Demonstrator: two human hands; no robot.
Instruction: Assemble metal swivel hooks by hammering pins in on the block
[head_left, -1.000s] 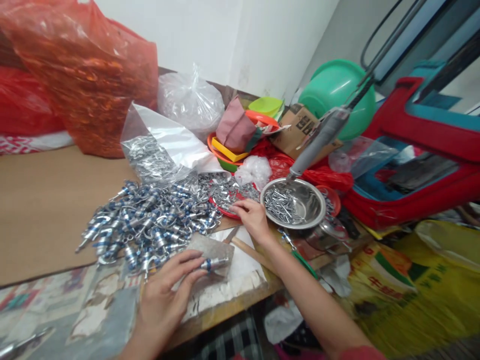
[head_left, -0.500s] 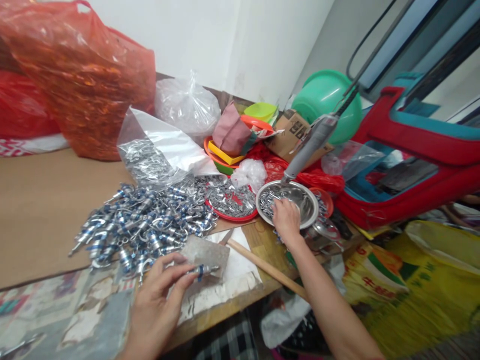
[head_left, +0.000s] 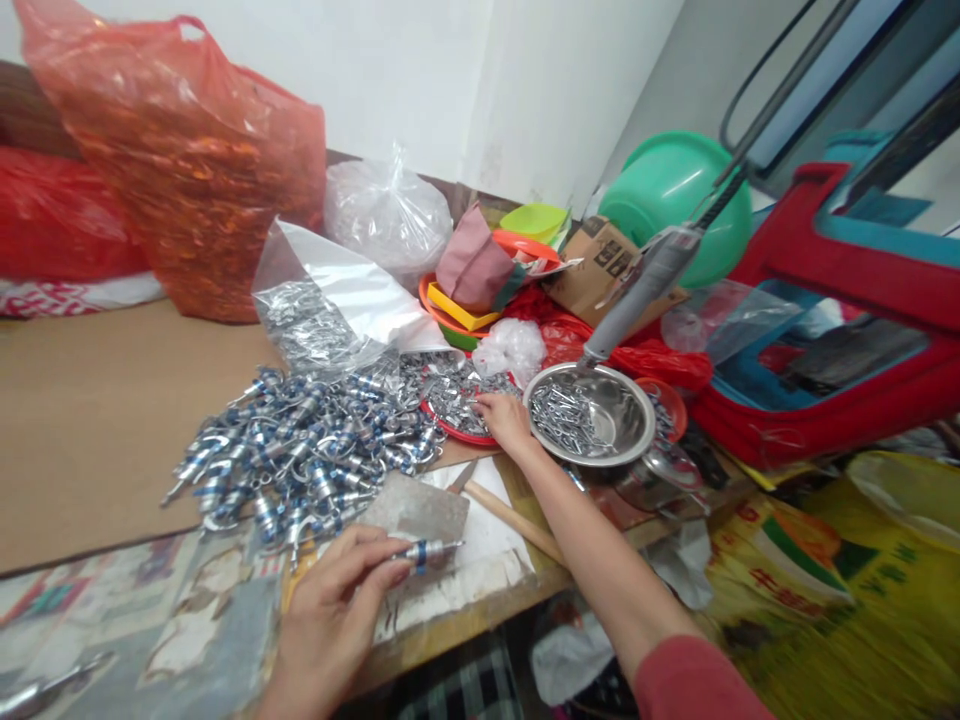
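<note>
My left hand (head_left: 341,605) pinches a small silver cylinder with a blue band (head_left: 426,550) over a grey metal slab (head_left: 417,508) near the table's front edge. My right hand (head_left: 504,420) reaches into a red tray (head_left: 454,429) of small metal pieces, its fingers curled on them; whether it holds one I cannot tell. A steel bowl (head_left: 626,405) with silver chain-like bits sits just right of that hand. A big heap of blue-banded silver parts (head_left: 300,450) lies left of the tray.
A wooden handle (head_left: 514,520) lies between my arms. Behind stand a clear bag of metal parts (head_left: 315,325), an orange bag (head_left: 187,170), stacked coloured trays (head_left: 480,290), a cardboard box (head_left: 600,265), a green basin (head_left: 675,190) and a grey power tool (head_left: 637,295).
My right hand went from the red tray to the steel bowl and has come back left to the tray. My left hand keeps hold of the blue-banded cylinder.
</note>
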